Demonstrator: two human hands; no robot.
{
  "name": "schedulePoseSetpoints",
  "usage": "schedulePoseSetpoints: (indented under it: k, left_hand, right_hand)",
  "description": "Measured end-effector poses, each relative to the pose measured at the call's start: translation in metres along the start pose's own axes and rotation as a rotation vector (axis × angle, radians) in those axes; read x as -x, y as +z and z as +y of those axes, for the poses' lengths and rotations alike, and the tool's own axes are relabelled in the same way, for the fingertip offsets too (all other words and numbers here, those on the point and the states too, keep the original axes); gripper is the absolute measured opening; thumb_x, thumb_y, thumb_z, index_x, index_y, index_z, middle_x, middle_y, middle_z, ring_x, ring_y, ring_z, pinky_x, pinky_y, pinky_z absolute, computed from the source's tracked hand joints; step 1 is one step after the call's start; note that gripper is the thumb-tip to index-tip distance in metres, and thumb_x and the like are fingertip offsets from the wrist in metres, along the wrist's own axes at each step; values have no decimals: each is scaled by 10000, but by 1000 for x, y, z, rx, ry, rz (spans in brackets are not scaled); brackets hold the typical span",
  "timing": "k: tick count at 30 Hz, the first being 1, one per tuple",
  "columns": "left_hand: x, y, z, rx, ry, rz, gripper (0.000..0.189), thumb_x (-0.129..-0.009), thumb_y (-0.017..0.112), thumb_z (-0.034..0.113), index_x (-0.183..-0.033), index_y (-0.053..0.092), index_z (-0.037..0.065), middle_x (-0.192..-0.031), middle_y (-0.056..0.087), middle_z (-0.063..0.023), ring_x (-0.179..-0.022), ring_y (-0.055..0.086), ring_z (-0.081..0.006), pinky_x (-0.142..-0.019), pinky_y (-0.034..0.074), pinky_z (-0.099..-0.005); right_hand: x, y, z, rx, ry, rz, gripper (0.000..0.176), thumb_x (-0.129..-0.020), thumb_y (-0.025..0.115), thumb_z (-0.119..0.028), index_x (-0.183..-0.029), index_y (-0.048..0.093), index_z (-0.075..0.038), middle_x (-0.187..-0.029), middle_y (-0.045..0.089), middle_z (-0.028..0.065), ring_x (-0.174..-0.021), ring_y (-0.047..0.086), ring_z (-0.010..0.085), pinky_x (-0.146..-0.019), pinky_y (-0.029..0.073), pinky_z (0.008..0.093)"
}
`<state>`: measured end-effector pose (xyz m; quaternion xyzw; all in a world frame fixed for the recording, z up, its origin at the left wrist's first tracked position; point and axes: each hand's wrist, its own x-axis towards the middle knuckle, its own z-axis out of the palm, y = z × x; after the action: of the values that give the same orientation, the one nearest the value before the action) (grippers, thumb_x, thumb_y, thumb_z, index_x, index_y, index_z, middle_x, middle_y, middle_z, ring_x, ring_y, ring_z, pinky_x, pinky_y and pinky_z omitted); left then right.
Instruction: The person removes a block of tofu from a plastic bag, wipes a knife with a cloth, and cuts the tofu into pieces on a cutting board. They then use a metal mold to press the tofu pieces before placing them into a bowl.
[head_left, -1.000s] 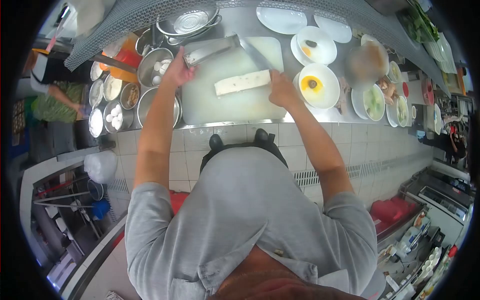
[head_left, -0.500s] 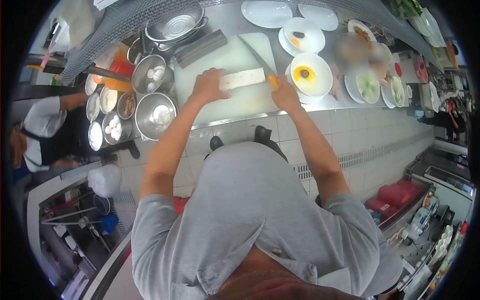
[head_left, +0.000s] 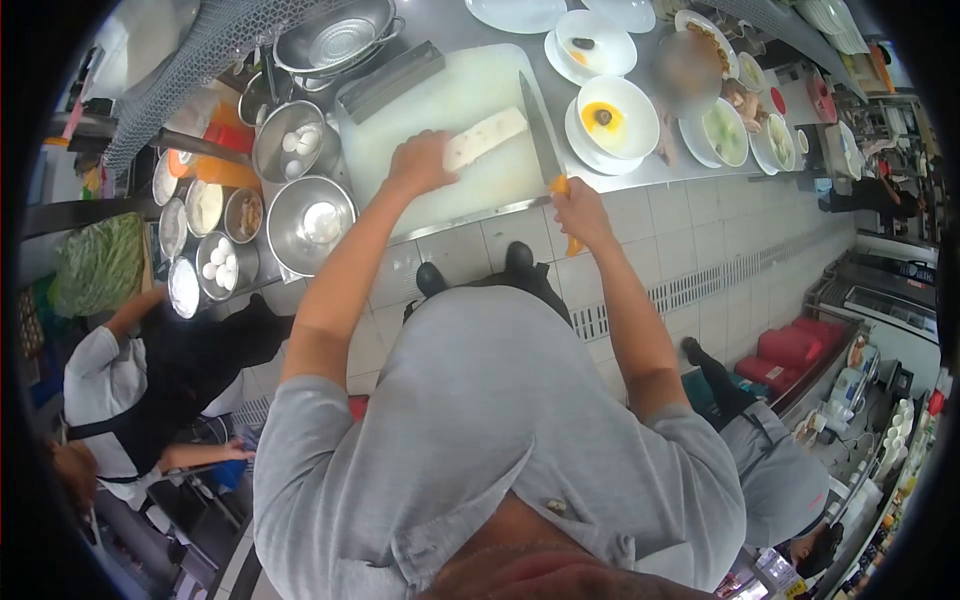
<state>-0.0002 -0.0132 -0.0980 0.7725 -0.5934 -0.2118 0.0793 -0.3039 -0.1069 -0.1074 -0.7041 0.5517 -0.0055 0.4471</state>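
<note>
My left hand point(head_left: 422, 162) is closed on the near left end of a pale, speckled block of food point(head_left: 487, 138), a long rectangular slab lying on the white cutting board point(head_left: 400, 212). Its fingers hide that end. My right hand point(head_left: 583, 212) grips the orange handle of a kitchen knife point(head_left: 541, 130) at the board's front right corner. The blade points away from me along the board's right side, apart from the block.
A long metal box point(head_left: 390, 83) lies on the board's back left. Steel bowls point(head_left: 310, 225) and egg containers stand left; a bowl with yolk point(head_left: 618, 118) and other dishes stand right. One person point(head_left: 120, 390) is at left, another point(head_left: 770, 470) behind at right.
My right hand has drawn the knife toward me and away from the block, its blade now straighter. The block is more tilted. People have come into view at left and right.
</note>
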Motion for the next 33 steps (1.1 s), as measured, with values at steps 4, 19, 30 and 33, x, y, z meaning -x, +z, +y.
schedulePoseSetpoints:
  k: [4,19,30,33]
  left_hand:
    - [1,-3,10,20,-26,22,758,-664,889,307,-1329,617,65,-1213,660,-163,-1158,632,-344,-978,522,-436]
    - [-23,-19,-43,501,-179,74,540,-913,690,480,-1191,710,18,-1106,751,-146,-1022,713,-273,-897,530,-377]
    - [-59,-9,-33,960,-273,-170,650,-956,642,585,-1202,709,-13,-1142,739,-123,-1061,684,-223,-925,505,-355]
    - [-62,1,-38,1031,-263,-230,648,-953,664,571,-1222,701,-17,-1174,736,-129,-1075,681,-226,-950,504,-350]
  right_hand:
    - [9,-16,-20,-10,-38,-55,440,-971,602,-268,-1289,530,28,-833,708,212,-690,719,316,-745,574,439]
    - [19,-47,-14,204,-498,130,682,-964,617,-141,-1594,356,-161,-873,709,246,-842,690,449,-805,542,514]
    - [77,4,-43,308,-434,33,736,-957,608,-126,-1616,328,-298,-790,656,176,-726,667,388,-712,550,494]
    - [80,11,-47,363,-413,8,729,-969,596,-146,-1622,312,-304,-811,648,166,-710,661,379,-693,553,485]
